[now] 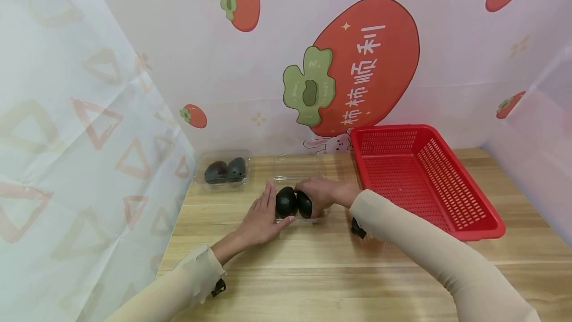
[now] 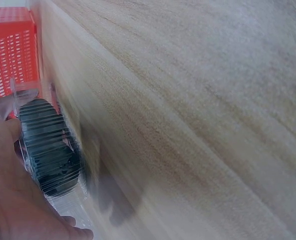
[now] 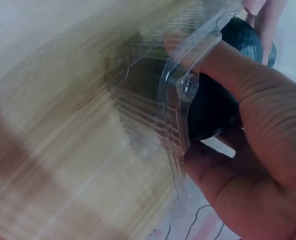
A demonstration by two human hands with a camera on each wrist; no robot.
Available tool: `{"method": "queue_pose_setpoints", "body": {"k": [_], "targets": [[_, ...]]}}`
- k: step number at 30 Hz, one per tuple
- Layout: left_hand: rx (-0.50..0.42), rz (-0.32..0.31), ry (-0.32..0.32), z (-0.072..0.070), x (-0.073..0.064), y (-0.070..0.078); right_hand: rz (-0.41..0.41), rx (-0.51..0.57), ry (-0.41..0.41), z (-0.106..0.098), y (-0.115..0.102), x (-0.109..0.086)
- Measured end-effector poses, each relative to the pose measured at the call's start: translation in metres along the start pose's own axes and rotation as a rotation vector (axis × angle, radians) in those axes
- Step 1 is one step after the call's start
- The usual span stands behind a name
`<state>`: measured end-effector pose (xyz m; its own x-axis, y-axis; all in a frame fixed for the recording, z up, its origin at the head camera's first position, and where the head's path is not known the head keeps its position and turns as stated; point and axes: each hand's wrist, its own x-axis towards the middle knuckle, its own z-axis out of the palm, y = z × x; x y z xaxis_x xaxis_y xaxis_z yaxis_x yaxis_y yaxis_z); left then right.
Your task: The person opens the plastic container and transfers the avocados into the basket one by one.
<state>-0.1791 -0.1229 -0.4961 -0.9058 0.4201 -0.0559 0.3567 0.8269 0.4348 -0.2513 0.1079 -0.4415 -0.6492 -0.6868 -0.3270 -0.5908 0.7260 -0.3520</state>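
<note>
Two dark, nearly black avocados sit side by side in a clear plastic clamshell box (image 3: 175, 107) at the middle of the table. My right hand (image 1: 319, 193) reaches in from the right and grips the right avocado (image 1: 305, 205), thumb and fingers round it. The left avocado (image 1: 286, 202) lies against it. Along the box's left side rests my left hand (image 1: 258, 221), its fingers straight and its thumb spread along the front edge. Ribbed clear walls show the dark fruit (image 2: 50, 150) in the left wrist view. The lid (image 1: 298, 166) stands open at the back.
A second clear box (image 1: 222, 184) with two dark avocados (image 1: 236, 169) stands at the back left. On the right is a red perforated plastic basket (image 1: 402, 183). Printed sheeting (image 1: 268, 78) walls the wooden table (image 1: 286, 272) at the back and sides.
</note>
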Motion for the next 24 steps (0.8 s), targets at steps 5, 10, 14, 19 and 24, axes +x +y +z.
{"method": "queue_pose_setpoints", "body": {"k": [5, 10, 14, 19, 24], "targets": [[0.004, 0.011, 0.004, 0.001, 0.0, 0.0, -0.015, 0.018, 0.025, 0.004, 0.006, 0.0], [0.002, -0.001, -0.002, -0.001, 0.0, 0.001, -0.037, 0.031, 0.04, 0.006, 0.01, 0.0], [0.011, -0.006, 0.0, -0.002, -0.001, 0.002, -0.05, 0.054, 0.055, 0.006, 0.011, -0.001], [0.024, -0.011, 0.0, -0.002, -0.002, 0.002, -0.067, 0.06, 0.071, 0.007, 0.012, -0.002], [0.027, -0.013, 0.001, -0.001, -0.001, 0.002, -0.089, 0.066, 0.099, 0.006, 0.013, -0.003]]}}
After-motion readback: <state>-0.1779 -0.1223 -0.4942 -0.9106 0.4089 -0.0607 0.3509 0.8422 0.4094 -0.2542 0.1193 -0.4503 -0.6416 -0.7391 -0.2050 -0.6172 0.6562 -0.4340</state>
